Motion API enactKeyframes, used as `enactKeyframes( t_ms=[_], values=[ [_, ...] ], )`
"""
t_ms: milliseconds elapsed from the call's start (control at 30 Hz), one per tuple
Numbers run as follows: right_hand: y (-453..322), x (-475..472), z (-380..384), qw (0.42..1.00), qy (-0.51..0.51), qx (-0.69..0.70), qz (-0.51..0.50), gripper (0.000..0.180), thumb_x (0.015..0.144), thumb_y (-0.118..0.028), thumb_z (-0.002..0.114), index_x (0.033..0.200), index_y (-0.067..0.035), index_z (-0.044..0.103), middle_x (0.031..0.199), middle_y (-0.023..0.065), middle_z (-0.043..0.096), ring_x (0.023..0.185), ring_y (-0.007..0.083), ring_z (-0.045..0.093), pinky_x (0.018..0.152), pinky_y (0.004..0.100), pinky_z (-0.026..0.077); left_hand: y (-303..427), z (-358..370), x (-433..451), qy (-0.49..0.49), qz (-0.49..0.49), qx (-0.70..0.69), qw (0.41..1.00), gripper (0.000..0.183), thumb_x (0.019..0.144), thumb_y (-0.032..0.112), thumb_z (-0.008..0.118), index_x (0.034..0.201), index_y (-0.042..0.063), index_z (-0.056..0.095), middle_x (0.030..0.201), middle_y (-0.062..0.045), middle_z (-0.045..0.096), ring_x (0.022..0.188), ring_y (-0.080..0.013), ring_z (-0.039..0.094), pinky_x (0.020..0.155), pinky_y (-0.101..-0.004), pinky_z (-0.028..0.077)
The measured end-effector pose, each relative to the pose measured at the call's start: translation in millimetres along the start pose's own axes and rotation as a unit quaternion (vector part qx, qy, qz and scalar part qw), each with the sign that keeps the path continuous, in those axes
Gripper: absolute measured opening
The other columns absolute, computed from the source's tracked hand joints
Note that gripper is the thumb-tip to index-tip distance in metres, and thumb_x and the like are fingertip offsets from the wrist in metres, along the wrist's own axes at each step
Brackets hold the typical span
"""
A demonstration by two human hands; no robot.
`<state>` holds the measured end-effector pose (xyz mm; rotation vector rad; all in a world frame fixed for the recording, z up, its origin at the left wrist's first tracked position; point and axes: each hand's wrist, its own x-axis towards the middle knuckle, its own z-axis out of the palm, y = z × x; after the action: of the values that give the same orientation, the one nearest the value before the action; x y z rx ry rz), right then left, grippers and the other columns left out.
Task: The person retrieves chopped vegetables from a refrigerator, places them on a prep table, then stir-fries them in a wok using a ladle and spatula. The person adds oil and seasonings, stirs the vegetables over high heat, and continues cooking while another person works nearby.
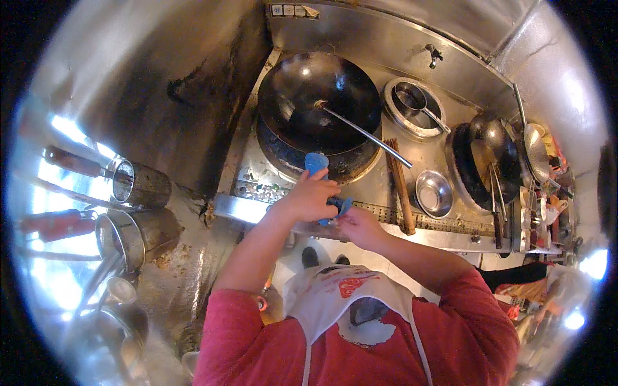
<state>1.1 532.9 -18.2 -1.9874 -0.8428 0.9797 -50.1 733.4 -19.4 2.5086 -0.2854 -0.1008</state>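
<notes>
My left hand (309, 195) is closed around a blue cloth (316, 163), part of which sticks up beyond the fingers near the wok's front edge. My right hand (355, 224) is just right of it, touching a lower part of the blue cloth near a dark handle-like piece. A large black wok (309, 87) sits on the burner in front of both hands. A long metal-handled ladle (367, 135) rests in the wok, its handle reaching out to the right.
Right of the wok are a bamboo wok brush (400, 193), a steel bowl (433, 193), a small pot (410, 96) on a ring, a second wok (492, 140) with utensils, and a perforated skimmer (535, 144). Metal utensil containers (149, 186) hang at left. A tap (433, 55) is on the back wall.
</notes>
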Motion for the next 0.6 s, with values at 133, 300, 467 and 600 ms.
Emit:
enactKeyframes(
  t_ms=[133,300,467,600],
  values=[
    [2,8,-17,0.988,0.111,0.091,0.047,0.027,0.082,-0.016,0.055,0.105,-0.003,0.056,0.094,0.0133,0.062,0.086,0.0222,0.061,0.073,0.0353,0.048,39,-3,-1,-0.081,-0.058,0.146,0.984,0.048,0.071,0.04,0.059,0.107,0.009,0.062,0.121,-0.009,0.053,0.126,-0.0347,0.032,0.099,-0.0584,0.027],
    [-3,74,9,0.975,0.151,0.163,0.015,0.023,0.089,-0.015,0.049,0.108,-0.002,0.053,0.088,0.0083,0.06,0.074,0.016,0.057,0.064,0.031,0.049,84,-2,-24,-0.01,-0.052,0.168,0.984,0.029,0.073,0.036,0.06,0.086,0.011,0.069,0.096,-0.011,0.062,0.115,-0.0322,0.043,0.093,-0.058,0.029],
    [4,90,52,0.786,-0.022,0.615,0.057,0.03,0.094,-0.027,0.04,0.107,-0.002,0.052,0.091,0.0119,0.06,0.077,0.0223,0.06,0.069,0.0382,0.051,46,-15,-26,0.378,-0.126,-0.177,0.9,0.028,0.079,0.018,0.06,0.102,0.002,0.059,0.096,-0.016,0.062,0.089,-0.0281,0.06,0.08,-0.039,0.047],
    [-13,68,34,0.864,-0.046,0.486,0.126,0.033,0.092,-0.032,0.044,0.094,-0.004,0.059,0.081,0.0092,0.062,0.068,0.0222,0.061,0.064,0.0379,0.05,-13,-5,1,0.159,-0.363,-0.588,0.705,0.047,0.081,0.036,0.06,0.115,0.004,0.052,0.102,-0.015,0.06,0.09,-0.0256,0.059,0.077,-0.0375,0.05]
  ],
)
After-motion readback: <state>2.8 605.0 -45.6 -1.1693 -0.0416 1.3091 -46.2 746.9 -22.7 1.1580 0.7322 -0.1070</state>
